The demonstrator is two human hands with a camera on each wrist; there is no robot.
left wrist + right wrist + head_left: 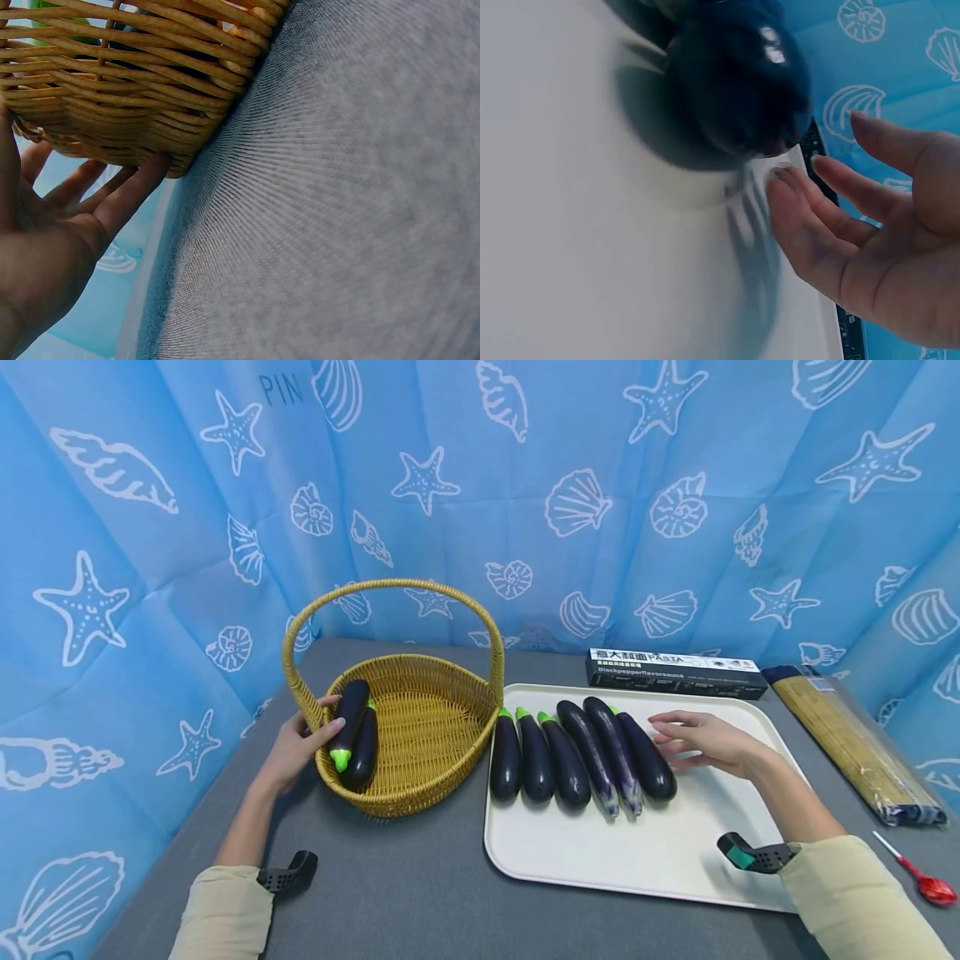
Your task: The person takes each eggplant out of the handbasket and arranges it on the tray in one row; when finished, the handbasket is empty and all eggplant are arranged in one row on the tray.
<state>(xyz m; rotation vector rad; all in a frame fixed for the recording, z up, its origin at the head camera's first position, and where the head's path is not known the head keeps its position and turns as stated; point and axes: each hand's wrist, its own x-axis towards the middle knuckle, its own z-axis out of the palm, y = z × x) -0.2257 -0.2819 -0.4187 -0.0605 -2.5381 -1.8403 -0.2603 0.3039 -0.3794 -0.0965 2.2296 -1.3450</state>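
A wicker basket [420,793] with a tall arched handle holds two dark eggplants, the upper one [351,714] lying partly over the lower one [365,752]. My left hand [296,747] holds the basket's left side, thumb over the rim beside the upper eggplant. In the left wrist view its fingers [127,199] lie against the woven wall from outside, low down. Several eggplants lie side by side on a white tray [570,852]. Just right of the rightmost eggplant [645,758], my right hand [708,743] hovers over the tray with fingers spread and nothing in them.
Behind the tray stands a black pasta box [675,674]. A clear pack of long noodles [855,739] lies to the right, with a red-and-white spoon [926,881] nearer me. A blue seashell curtain [465,527] hangs behind the grey table [390,885].
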